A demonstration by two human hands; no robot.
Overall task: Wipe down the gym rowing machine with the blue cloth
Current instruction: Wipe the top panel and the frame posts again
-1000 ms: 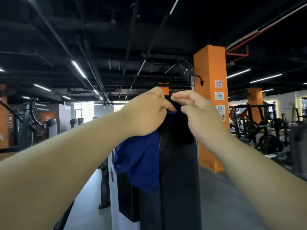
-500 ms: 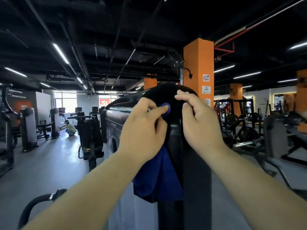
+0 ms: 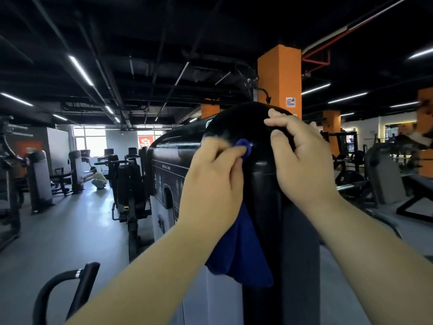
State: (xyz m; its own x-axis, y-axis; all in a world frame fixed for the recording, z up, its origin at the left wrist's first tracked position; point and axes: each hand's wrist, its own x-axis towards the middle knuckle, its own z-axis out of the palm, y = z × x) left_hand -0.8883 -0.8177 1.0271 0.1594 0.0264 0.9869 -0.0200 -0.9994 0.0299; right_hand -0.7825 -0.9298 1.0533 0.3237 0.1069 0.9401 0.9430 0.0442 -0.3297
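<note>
Head view: your 2 forearms reach forward from the lower corners. Your left hand (image 3: pixel 210 184) grips the blue cloth (image 3: pixel 241 249), pressing a small bunch of it, which peeks out beside your thumb, against the black rounded top of the rowing machine (image 3: pixel 234 120); the rest of the cloth hangs down below your wrist along the upright. Your right hand (image 3: pixel 302 160) curls its fingers over that same top, just beside the left. A curved black handle (image 3: pixel 58 289) sits low on your left. Farther off, a crouching person (image 3: pixel 99 178) is among other machines, and an orange pillar (image 3: pixel 278 73) rises behind.
</note>
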